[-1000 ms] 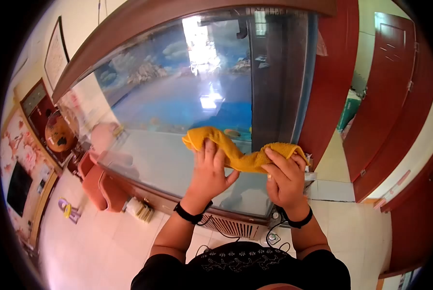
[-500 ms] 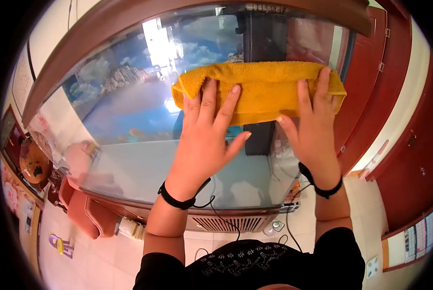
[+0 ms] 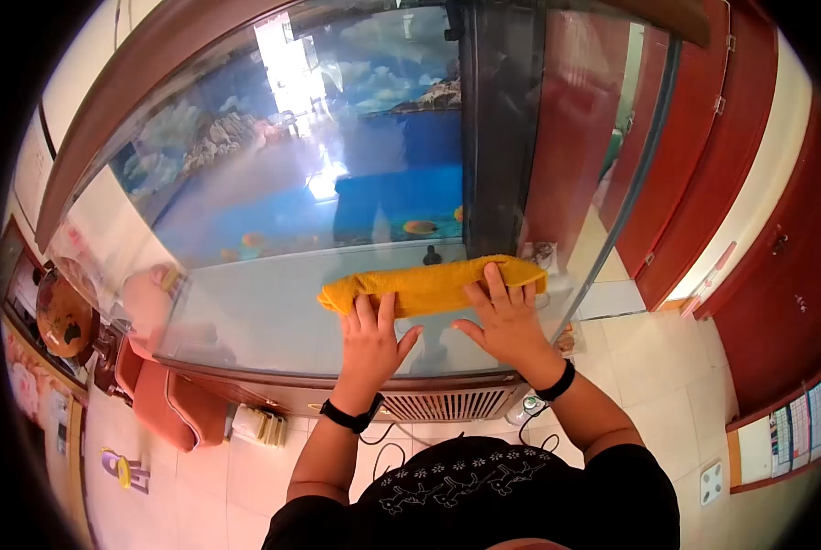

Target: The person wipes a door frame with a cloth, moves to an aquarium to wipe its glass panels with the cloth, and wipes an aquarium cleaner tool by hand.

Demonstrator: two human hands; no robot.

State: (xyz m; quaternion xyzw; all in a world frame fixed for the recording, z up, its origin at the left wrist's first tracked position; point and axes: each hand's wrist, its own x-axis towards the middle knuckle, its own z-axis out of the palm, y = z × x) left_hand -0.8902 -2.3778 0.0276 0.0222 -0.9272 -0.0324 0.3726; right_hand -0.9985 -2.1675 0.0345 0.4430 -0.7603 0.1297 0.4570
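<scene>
- Left hand (image 3: 366,350) is pressing the yellow cloth (image 3: 421,288) at left, thumb wide;
- right hand (image 3: 513,335) is pressing at right, likewise wide;
- I am seeing the yellow cloth lying low on the near glass pane (image 3: 264,312).

Left of the fingers (image 3: 365,313), there's an orange chair (image 3: 191,411) sitting on pale floor tiles (image 3: 200,495), and further out, low down, a small purple-and-yellow stool (image 3: 126,470)! Up and left, a white glare (image 3: 287,69) blazes, a pale wall (image 3: 88,78) farther left. Right of the fingers now: a red door (image 3: 672,170), a cream wall (image 3: 784,179), then a darker red door (image 3: 786,284) farthest out!
</scene>
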